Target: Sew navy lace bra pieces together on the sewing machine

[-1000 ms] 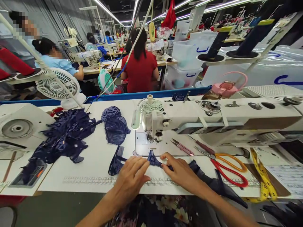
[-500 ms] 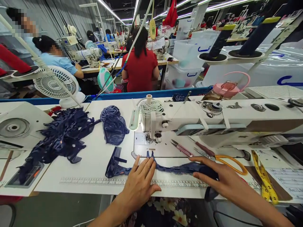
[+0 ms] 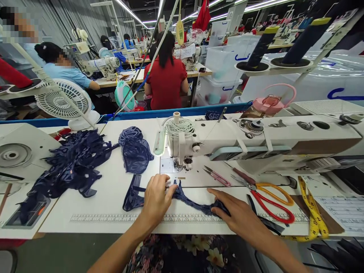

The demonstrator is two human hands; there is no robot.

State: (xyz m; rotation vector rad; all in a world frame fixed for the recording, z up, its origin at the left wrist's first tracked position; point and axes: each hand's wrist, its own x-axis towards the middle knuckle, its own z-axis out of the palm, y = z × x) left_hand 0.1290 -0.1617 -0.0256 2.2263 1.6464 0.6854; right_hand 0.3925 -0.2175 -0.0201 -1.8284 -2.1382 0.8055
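Note:
A navy lace-edged garment piece, probably part of a bra, lies across the table edge in front of the sewing machine. My left hand pinches its middle between thumb and fingers, just below the needle area. The left end, with thin straps, spreads flat beyond that hand. Further right, my right hand is closed on the other end, its fingers partly covering the cloth. Behind my left hand rest navy mesh cups. Dark strips trail on the table beside my right wrist.
Thread snips, scissors with orange and red handles and a yellow tape measure lie at right. A heap of navy pieces covers the left side. A printed ruler runs along the front edge. Co-workers sit beyond.
My left hand has gone from lying flat to pinching the cloth, slightly up and left. My right hand has moved left with its end, uncovering the red scissor handle.

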